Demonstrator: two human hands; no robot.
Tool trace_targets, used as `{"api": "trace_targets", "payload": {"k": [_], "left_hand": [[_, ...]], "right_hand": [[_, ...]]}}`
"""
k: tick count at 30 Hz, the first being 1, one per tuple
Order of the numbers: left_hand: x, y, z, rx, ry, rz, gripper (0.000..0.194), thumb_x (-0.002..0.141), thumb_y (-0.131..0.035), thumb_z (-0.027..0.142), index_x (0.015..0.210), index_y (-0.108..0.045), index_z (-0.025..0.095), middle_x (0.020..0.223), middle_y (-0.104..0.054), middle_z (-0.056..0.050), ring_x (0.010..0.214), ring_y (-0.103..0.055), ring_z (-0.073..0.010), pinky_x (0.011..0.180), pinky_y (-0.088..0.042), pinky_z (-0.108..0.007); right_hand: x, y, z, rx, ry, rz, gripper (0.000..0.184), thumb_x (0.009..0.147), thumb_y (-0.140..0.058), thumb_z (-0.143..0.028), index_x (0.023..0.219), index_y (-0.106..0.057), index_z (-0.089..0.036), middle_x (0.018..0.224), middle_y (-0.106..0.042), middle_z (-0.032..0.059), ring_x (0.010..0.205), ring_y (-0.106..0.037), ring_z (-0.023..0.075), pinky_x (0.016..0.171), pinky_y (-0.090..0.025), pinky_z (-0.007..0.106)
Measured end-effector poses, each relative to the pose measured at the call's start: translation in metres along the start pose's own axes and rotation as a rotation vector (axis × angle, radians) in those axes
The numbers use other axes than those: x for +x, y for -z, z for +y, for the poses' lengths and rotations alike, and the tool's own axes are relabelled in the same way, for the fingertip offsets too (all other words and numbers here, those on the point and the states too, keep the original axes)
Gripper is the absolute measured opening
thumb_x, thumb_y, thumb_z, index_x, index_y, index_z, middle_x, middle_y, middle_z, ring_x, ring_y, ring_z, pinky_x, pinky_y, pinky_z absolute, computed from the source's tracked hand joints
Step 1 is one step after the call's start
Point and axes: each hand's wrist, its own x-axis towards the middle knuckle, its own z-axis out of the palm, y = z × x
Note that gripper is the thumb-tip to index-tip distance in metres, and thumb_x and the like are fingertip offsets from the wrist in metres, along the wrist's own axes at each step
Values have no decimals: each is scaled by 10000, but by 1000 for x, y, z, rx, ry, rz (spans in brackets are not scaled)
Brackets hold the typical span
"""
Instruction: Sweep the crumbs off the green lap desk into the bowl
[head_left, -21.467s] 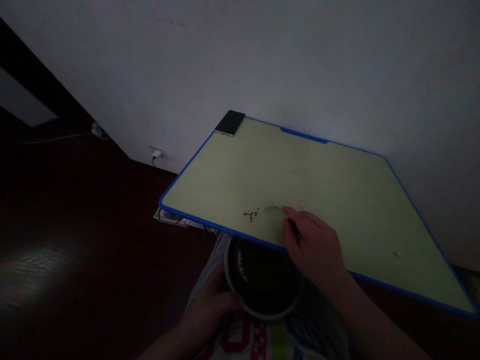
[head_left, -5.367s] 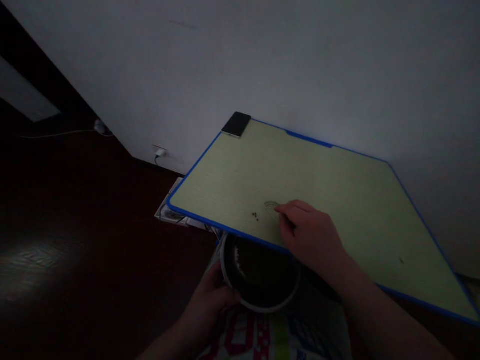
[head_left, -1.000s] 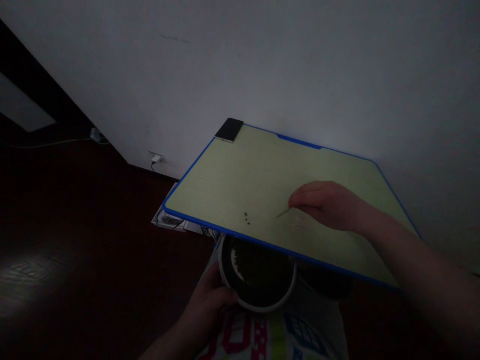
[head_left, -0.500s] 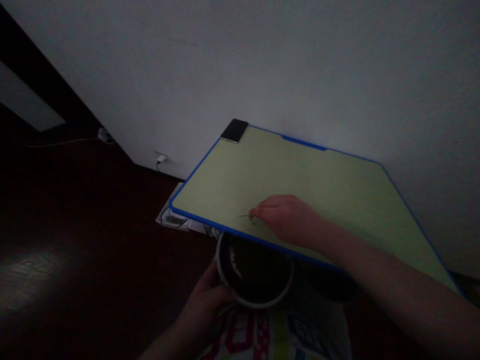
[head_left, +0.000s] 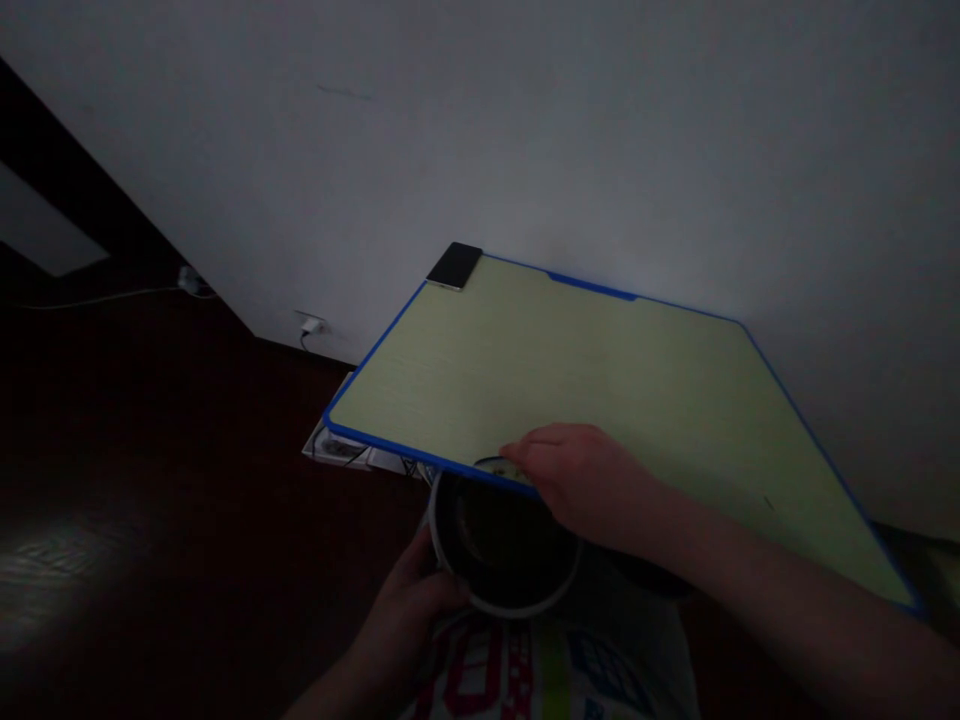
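Note:
A dark round bowl (head_left: 517, 590) with a pale rim sits just below the front edge of the small table (head_left: 450, 380), partly hidden under it. My left hand (head_left: 420, 600) grips its left side, thumb over the rim. On the tabletop near that edge, my right hand (head_left: 574, 480) is closed with the fingertips pinched together. From the fingertips shows a thin, curved dark-edged piece (head_left: 486, 461), too dim to name. Small crumbs (head_left: 516, 473) lie beside it, close to the table edge above the bowl.
A black phone (head_left: 454, 266) lies on the table's far left corner. The white wall (head_left: 600, 150) stands right behind the table. A plug with a cable (head_left: 310, 327) is in the wall. Beneath the bowl is a printed white plastic bag (head_left: 555, 665).
My right hand has drawn toward the table's front edge, and the crumbs have moved with it to the edge. My left hand still holds the bowl. The view has shifted slightly.

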Motion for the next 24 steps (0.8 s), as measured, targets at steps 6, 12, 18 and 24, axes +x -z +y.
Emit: {"api": "trace_targets", "payload": {"k": [6, 12, 18, 24], "left_hand": [[3, 4, -3, 37, -12, -19, 708, 593, -831, 60, 1284, -860, 216, 1002, -901, -92, 992, -842, -353, 876, -651, -417], [3, 3, -1, 42, -4, -17, 642, 584, -836, 76, 1211, -875, 210, 947, -897, -83, 942, -848, -344, 853, -653, -405], [3, 0, -2, 4, -8, -35, 662, 594, -828, 50, 1234, -871, 214, 1028, -908, -94, 1059, -841, -371, 971, -653, -460], [10, 8, -5, 54, -17, -46, 670, 587, -831, 70, 1243, -872, 204, 1068, -913, -110, 1041, -842, -391, 923, -661, -458]], "right_hand": [[-6, 8, -1, 47, -77, -13, 345, 1006, -599, -61, 1146, -871, -219, 1033, -905, 71, 908, -845, 217, 842, -634, 313], [-7, 13, 1, 108, -138, -36, 333, 994, -611, -67, 1092, -888, -223, 1036, -908, 67, 926, -854, 224, 855, -632, 316], [-12, 11, 1, 147, -149, -3, 342, 989, -626, -72, 1124, -895, -234, 1046, -913, 61, 933, -860, 224, 858, -637, 317], [-15, 14, 1, 149, -141, 48, 340, 986, -632, -86, 1104, -901, -258, 1027, -915, 47, 911, -860, 218, 844, -652, 322]]}}
